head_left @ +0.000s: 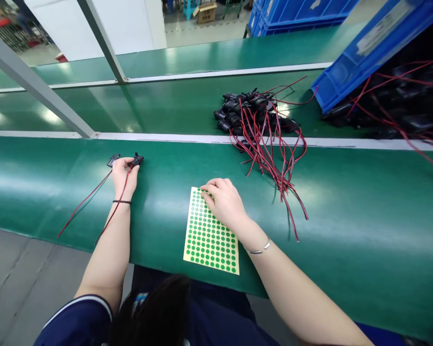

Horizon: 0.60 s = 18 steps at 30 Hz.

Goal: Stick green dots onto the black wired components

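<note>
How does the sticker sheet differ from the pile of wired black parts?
The sticker sheet lies flat; the pile is heaped. The sheet is pale yellow with green dots; the pile is black with red wires. The right hand is at the sheet; no hand is at the pile. Both rest on green surfaces.

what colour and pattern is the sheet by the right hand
The sheet is pale yellow, green-dotted in rows; see head view.

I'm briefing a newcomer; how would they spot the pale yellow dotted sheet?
On the glossy green table, find the person's right hand. Beneath it lies the flat, pale yellow rectangular sheet; its rows of round green dots set it apart from the black parts with red wires.
</note>
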Each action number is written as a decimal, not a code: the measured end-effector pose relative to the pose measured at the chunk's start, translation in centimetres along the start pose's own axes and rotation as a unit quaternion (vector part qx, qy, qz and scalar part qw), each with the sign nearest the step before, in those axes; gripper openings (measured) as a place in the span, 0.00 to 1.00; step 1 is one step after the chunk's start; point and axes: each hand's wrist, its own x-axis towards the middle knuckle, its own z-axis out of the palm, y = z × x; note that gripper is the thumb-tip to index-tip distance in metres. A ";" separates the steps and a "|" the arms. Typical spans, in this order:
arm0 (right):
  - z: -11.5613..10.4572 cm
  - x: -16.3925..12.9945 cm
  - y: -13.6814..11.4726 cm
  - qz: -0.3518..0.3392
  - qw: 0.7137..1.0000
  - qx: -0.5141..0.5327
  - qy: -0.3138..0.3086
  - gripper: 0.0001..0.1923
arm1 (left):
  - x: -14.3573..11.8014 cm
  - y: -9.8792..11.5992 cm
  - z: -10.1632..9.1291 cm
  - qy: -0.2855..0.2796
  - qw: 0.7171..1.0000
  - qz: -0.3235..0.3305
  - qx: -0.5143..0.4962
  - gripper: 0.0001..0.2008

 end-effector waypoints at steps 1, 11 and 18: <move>0.1 0.0 -0.1 0.004 1.000 -0.010 -0.013 0.07 | 0.3 -0.4 -0.3 0.003 1.000 0.008 0.025 0.12; 0.1 1.6 -0.8 0.075 0.993 -0.027 -0.083 0.06 | 1.3 -1.5 -3.9 -0.108 0.975 0.094 0.170 0.32; -0.4 2.2 -0.8 0.101 0.987 -0.019 -0.124 0.05 | -0.6 -0.8 -11.0 -0.069 0.969 0.070 0.228 0.20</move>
